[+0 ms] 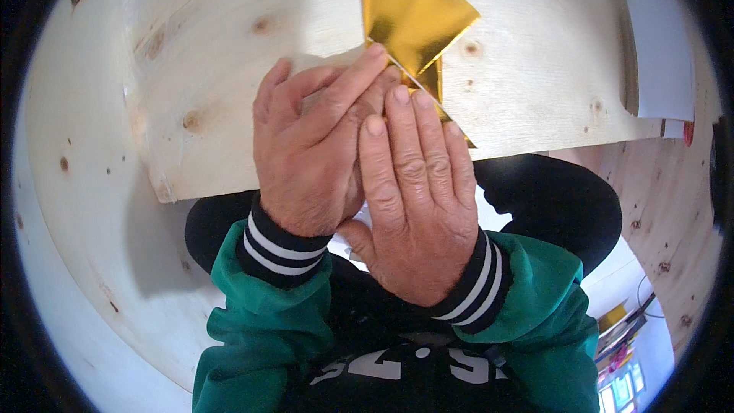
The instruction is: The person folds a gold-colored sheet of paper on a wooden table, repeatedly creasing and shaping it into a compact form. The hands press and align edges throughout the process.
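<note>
A folded sheet of shiny gold foil paper [416,6] lies on the pale plywood table [229,74], its upper part shaped like a pointed flap with a thin white edge running diagonally. My left hand [312,146] rests over the paper's lower left side, with one finger extended onto the fold. Flat beside it, palm down, my right hand [421,201] has its fingertips at the paper's lower edge, near the diagonal crease. The two hands touch or overlap slightly. What lies beneath the palms is hidden, and I cannot tell whether either hand grips the paper.
The near edge of the table runs just above my legs. A white sheet or board [659,40] stands at the far right, with a small red thing [688,133] at its lower end. Various items [619,335] show at the lower right, beyond my sleeve.
</note>
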### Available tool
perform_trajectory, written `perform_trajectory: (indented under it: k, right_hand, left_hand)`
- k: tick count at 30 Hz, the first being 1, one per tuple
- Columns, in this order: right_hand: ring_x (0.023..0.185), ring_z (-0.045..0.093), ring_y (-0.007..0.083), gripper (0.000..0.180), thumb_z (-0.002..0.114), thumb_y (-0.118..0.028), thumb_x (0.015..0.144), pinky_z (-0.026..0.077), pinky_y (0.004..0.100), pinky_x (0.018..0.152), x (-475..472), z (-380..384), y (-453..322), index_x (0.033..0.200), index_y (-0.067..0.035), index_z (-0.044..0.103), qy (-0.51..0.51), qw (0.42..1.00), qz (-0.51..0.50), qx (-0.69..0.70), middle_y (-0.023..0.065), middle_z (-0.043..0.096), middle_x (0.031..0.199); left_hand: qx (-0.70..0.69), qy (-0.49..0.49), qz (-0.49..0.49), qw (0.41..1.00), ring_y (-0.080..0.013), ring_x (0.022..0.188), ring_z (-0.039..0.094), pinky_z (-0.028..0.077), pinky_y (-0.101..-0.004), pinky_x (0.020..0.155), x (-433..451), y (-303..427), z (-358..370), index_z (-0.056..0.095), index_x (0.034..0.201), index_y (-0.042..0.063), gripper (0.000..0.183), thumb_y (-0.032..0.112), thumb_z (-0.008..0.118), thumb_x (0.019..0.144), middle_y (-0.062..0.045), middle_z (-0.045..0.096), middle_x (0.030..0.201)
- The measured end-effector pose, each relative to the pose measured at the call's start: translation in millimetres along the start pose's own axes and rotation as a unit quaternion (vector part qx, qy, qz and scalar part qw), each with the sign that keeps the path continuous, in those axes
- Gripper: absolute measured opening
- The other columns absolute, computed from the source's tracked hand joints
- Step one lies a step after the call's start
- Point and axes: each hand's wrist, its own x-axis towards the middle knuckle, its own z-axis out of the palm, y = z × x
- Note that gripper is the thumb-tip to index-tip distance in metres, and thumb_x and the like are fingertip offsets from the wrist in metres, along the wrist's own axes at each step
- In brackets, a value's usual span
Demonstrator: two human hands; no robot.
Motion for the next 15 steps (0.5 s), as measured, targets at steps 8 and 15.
perform_trajectory:
  k: [8,15]
  right_hand:
    - [0.14,0.04,0.0392,0.085,0.061,-0.047,0.079,0.027,0.0483,0.117,-9.3,5.5,0.4,0.141,0.007,0.04,-0.005,1.0,0.01,0.001,0.0284,0.042,0.147]
    - [0.139,0.041,0.0379,0.078,0.05,-0.052,0.088,0.027,0.0482,0.117,-13.7,11.0,0.6,0.139,0.007,0.043,-0.005,0.999,0.004,-0.041,0.0267,0.043,0.147]
  left_hand:
    - [0.011,-0.014,0.015,1.0,-0.0211,0.104,0.062,0.034,-0.0457,0.106,1.8,-1.1,-2.7,0.072,0.118,0.012,0.035,0.022,0.063,0.086,-0.002,0.065,0.129]
    - [0.009,-0.006,0.022,1.0,-0.0219,0.105,0.063,0.033,-0.0436,0.108,2.2,-0.4,-2.5,0.072,0.118,0.009,0.034,0.021,0.063,0.087,-0.006,0.066,0.127]
